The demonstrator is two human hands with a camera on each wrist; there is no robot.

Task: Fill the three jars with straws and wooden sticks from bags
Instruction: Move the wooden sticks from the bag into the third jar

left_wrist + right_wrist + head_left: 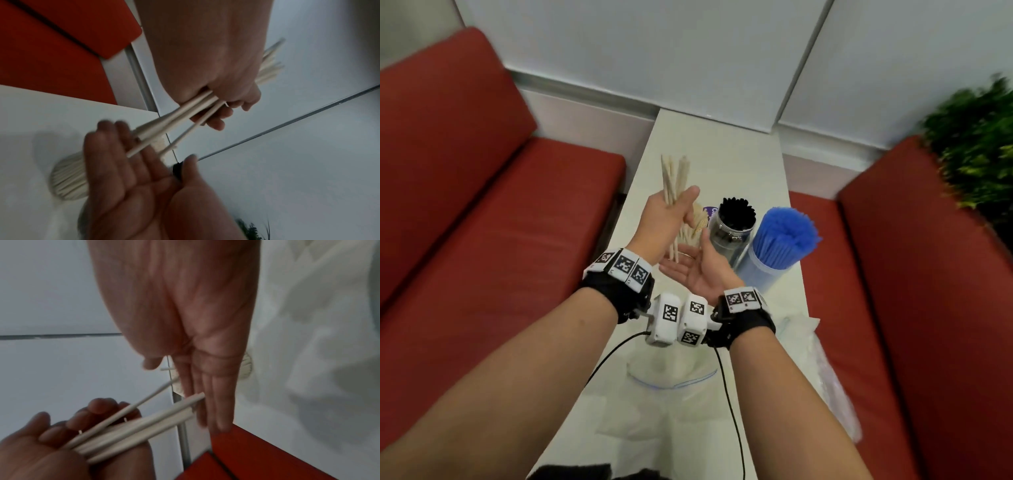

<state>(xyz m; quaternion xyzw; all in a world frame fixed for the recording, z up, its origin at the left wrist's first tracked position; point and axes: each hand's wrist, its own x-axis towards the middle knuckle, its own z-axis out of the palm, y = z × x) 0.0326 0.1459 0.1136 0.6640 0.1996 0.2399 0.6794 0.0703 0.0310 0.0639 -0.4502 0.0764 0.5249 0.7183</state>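
My left hand (671, 212) grips a bundle of pale wooden sticks (674, 180) above the narrow white table (722, 144), their upper ends fanning out. My right hand (695, 270) lies flat and palm up just under the lower stick ends (144, 144); its straight fingers (213, 402) meet them. Behind the hands stands a jar of wooden sticks (697, 224), mostly hidden. To its right are a clear jar of black straws (734, 222) and a jar of blue straws (779, 243).
Crumpled clear plastic bags (674, 394) lie on the near part of the table, one more (825, 370) at its right edge. Red benches (482, 222) flank the table on both sides. A green plant (976, 137) sits at the far right. A cable (729, 404) hangs from the wrist devices.
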